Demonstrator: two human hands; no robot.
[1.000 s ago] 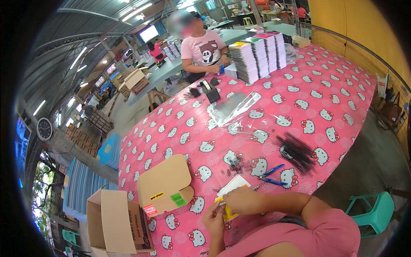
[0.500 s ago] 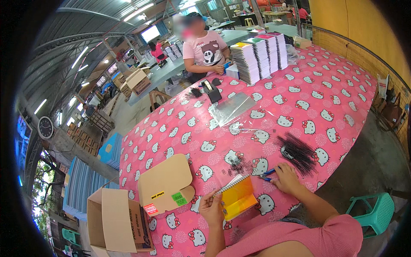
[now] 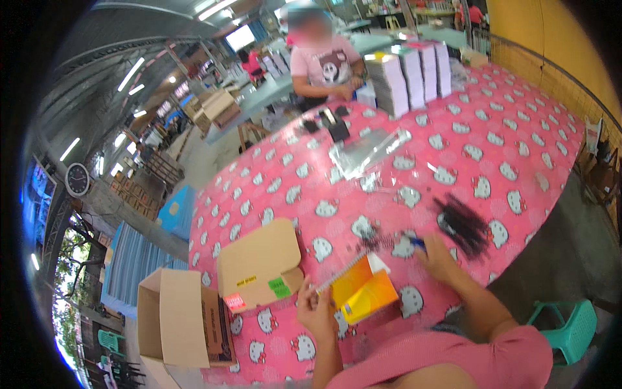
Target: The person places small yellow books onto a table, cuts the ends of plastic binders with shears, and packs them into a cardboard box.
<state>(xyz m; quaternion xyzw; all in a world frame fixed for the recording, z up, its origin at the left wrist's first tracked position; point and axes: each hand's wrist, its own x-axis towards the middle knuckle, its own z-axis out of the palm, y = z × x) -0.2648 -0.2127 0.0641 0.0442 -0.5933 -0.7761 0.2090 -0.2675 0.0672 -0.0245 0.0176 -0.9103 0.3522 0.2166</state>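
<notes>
Pink cloth printed with white cat faces (image 3: pixel 275 206) covers the table, black spiral coils (image 3: pixel 463 227) heaped toward its right side. Close to me lies a slanted notebook (image 3: pixel 372 299), its cover glossy yellow-orange, coil binding along the far-left edge and white paper peeking out at the far corner. My left hand (image 3: pixel 315 308) pinches its left end, thumb against fingers, forearm nearly upright. My right forearm slants in from the near right, that hand (image 3: pixel 438 259) curled at blue-handled pliers (image 3: pixel 418 243); blur keeps me from telling whether those fingers grip.
</notes>
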